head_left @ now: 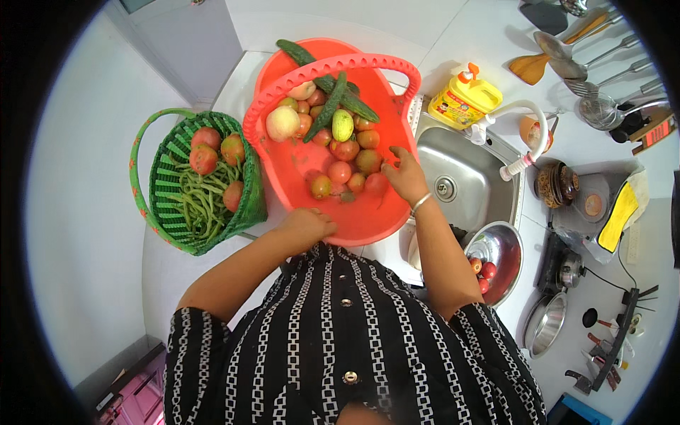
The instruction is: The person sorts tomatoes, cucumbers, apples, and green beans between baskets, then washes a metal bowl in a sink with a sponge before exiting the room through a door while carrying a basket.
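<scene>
Right hand: the right hand (406,176) is over the right side of the red basket, fingers spread apart, with nothing seen pinched between them; a pale bracelet (421,204) circles the wrist.
Left hand: the left hand (309,228) is at the near left rim of the red basket, fingers bent and close together; whether they grip the rim I cannot tell.
Red basket: the red basket (280,173) stands in front of the person, its handle (333,67) arching over the far part.
Tomatoes: red and greenish tomatoes (340,172) lie inside it, some just left of the right hand.
Cucumbers: dark green cucumbers (327,113) lie across the far part of the pile, beside a short yellow-green vegetable (343,125).
Pale fruit: a large round pale fruit (283,123) sits at the pile's left.
Green basket: left of the red one, the woven green basket (256,202) holds green beans (205,198) and several more tomatoes.
Sink: to the right, the metal sink (467,173) has a yellow bottle (467,98) at its far edge.
Metal bowl: nearer than the sink, the metal bowl (511,268) contains red, round items (489,270).
</scene>
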Demonstrator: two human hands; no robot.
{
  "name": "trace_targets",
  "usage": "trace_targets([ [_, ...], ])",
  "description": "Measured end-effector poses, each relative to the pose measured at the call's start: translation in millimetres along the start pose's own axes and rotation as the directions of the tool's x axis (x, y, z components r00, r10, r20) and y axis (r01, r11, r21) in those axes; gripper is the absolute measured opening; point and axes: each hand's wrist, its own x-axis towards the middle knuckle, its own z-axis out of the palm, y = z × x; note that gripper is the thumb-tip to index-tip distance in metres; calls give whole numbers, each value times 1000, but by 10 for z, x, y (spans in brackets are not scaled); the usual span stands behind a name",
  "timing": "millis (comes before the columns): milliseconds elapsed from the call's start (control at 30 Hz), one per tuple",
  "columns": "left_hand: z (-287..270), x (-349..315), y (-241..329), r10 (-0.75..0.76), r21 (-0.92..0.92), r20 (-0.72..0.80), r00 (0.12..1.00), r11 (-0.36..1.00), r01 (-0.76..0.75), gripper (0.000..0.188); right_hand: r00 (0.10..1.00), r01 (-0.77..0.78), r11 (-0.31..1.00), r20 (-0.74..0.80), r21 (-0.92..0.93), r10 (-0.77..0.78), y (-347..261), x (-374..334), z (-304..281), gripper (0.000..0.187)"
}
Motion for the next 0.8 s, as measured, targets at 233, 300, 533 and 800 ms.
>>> trace_targets([
  [233,-408,267,-390,-553,-295,-64,831,806,514,58,891,72,826,408,-558,199,-283,82,320,36],
  [300,-136,488,-682,-620,-316,117,776,718,621,64,898,-12,836,362,-549,251,-153,119,433,35],
  [533,218,855,-679,-707,-273,205,676,622,734,79,905,-55,867,341,-496,253,-328,144,241,44],
  [800,611,1132,-758,-749,-834,428,506,-112,540,68,888,-196,877,298,-439,349,-38,140,654,70],
])
